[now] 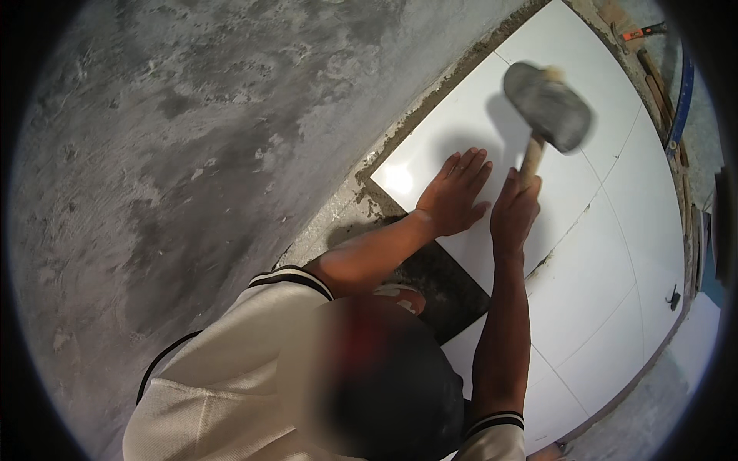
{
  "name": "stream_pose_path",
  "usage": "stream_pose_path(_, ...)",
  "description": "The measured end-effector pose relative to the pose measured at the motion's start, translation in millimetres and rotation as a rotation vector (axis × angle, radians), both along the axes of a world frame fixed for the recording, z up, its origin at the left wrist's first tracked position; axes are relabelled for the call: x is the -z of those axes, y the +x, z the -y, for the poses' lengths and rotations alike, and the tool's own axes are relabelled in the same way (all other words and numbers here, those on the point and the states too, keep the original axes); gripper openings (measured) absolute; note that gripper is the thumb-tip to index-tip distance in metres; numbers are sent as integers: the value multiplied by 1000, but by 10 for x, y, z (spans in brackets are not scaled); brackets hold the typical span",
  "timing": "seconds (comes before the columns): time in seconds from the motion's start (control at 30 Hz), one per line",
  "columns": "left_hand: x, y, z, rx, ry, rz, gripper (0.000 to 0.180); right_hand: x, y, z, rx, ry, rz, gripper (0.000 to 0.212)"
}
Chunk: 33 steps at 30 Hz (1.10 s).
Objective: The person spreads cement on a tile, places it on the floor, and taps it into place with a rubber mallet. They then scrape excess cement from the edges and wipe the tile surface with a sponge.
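Note:
My left hand [455, 194] lies flat on a glossy white floor tile [415, 165], fingers stretched out, close to the tile's corner. In my right hand [513, 213] is the wooden handle of a rubber mallet [548, 106]. Its dark grey head, slightly blurred, is over the white tiles beyond my fingers, and a shadow falls beside it. Whether the head touches the tile, I cannot tell. More white tiles [607, 253] adjoin on the right, with thin joints between them. A smear of mortar [540, 266] marks one joint near my right wrist.
A rough grey cement wall [192, 138] rises along the left. Dark wet bedding [442, 288] shows below my left forearm. At the far right are an orange-handled tool [644, 31], a blue level-like bar [681, 104] and wooden strips [653, 84]. A small black object [674, 297] sits near the tiles' right edge.

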State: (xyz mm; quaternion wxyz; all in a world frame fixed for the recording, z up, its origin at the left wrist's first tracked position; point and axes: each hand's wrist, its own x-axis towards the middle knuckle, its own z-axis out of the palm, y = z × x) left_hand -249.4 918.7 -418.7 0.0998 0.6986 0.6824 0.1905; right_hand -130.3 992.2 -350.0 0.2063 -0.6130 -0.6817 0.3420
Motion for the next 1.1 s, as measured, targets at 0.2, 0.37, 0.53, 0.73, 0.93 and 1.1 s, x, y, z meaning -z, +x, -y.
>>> stream_pose_path(0.2, 61, -6, 139, -15, 11, 87, 77, -293, 47, 162, 9, -25, -25, 37)
stream_pose_path(0.37, -50, 177, 630, 16, -94, 99, 73, -371, 222, 555, 105, 57, -212, 34)
stream_pose_path(0.53, -19, 192, 741, 39, -54, 102, 73, 65, 253, 814, 98, 106, -193, 35)
stream_pose_path(0.73, -81, 101, 664, 35, -132, 46, 72, -226, 175, 729, -108, -15, -28, 34)
stream_pose_path(0.93, -61, 189, 706, 48, -131, 15, 72, 50, 302, 741, -146, -33, 53, 31)
stream_pose_path(1.1, -55, 203, 787, 43, -135, 71, 72, -266, 186, 756, -105, 6, -29, 33)
